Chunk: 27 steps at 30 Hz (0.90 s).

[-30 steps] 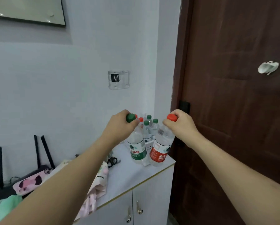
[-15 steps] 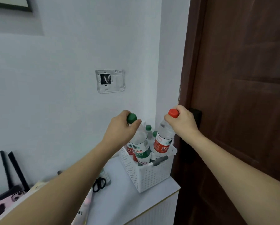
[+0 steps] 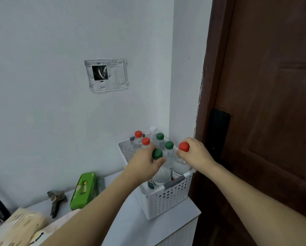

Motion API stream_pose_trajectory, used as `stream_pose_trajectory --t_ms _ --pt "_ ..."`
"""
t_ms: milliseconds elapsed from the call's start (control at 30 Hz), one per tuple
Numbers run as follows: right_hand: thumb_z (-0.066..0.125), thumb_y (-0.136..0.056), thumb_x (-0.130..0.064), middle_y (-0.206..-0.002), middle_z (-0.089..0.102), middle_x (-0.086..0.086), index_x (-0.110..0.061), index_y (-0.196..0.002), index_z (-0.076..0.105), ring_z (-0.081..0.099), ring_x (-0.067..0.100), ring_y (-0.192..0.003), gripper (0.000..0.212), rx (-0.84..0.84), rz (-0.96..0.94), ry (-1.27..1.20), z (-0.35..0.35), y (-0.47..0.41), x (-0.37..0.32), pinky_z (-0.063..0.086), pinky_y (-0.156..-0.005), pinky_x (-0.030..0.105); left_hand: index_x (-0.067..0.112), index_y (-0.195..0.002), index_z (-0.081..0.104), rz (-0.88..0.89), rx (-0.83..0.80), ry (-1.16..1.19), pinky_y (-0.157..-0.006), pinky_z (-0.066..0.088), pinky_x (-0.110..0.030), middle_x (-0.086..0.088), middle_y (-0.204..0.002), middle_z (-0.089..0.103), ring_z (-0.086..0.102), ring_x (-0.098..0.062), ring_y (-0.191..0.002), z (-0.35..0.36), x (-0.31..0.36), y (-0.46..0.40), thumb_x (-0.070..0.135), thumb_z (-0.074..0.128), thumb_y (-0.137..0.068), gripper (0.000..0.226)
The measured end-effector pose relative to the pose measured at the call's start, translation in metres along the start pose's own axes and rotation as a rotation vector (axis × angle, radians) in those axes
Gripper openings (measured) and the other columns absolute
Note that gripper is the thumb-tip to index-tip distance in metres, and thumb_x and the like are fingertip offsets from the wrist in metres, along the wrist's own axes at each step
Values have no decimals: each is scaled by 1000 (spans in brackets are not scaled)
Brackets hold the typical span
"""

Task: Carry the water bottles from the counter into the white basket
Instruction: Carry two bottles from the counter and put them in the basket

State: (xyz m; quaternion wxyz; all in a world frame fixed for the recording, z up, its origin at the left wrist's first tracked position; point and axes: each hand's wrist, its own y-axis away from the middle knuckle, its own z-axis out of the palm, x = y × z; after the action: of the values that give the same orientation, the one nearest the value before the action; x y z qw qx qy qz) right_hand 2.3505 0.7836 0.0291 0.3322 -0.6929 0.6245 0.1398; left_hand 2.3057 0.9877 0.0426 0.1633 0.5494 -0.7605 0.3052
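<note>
Bottles going down into the basket

Both hands are lowering a water bottle each into the white basket (image 3: 168,197), which sits at the right end of the table (image 3: 130,226), hard against the wall corner by the door (image 3: 273,103). The left hand (image 3: 145,164) has its fingers clamped round the neck of the green-capped bottle (image 3: 160,173); the right hand (image 3: 194,155) has its fingers clamped below the cap of the red-capped bottle (image 3: 181,166). Both bottles are already inside the rim at the basket's near side, slightly tilted, in front of five other bottles (image 3: 160,139) standing toward its far side. The step looks like placement, nearly finished. Next, each bottle likely needs to settle upright on the basket floor before the fingers let go; whether the bases have touched down cannot be seen.
</note>
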Motion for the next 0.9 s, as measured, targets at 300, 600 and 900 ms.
stream_pose_trajectory --t_ms 300,600,900 --pt "70 -80 -34 -89 44 -14 -38 -75 45 50 10 -83 25 -65 -60 -153 35 6 31 38 -72 24 24 -98 54 -2 0 58 -58 38 -22 8 -78 55 50 -4 -67 46 -16 -1 37 64 -90 18" --pt "58 -86 -51 -107 56 -12 -29 -112 53 54 16 -104 35 53 -48 -301 56 27 51 46 -92 41 30 -119 50 18 87 22 -80 47 -30 12 -112 51 51 -8 -96 66 -29 9 45 62 -87 37" --pt "52 -88 -54 -112 54 -9 -22 -121 52 52 14 -108 46 79 -53 -253 58 32 47 44 -94 38 29 -118 49 -65 45 -42 -81 51 -36 10 -115 55 56 -13 -99 71 -29 8 50 66 -77 49"
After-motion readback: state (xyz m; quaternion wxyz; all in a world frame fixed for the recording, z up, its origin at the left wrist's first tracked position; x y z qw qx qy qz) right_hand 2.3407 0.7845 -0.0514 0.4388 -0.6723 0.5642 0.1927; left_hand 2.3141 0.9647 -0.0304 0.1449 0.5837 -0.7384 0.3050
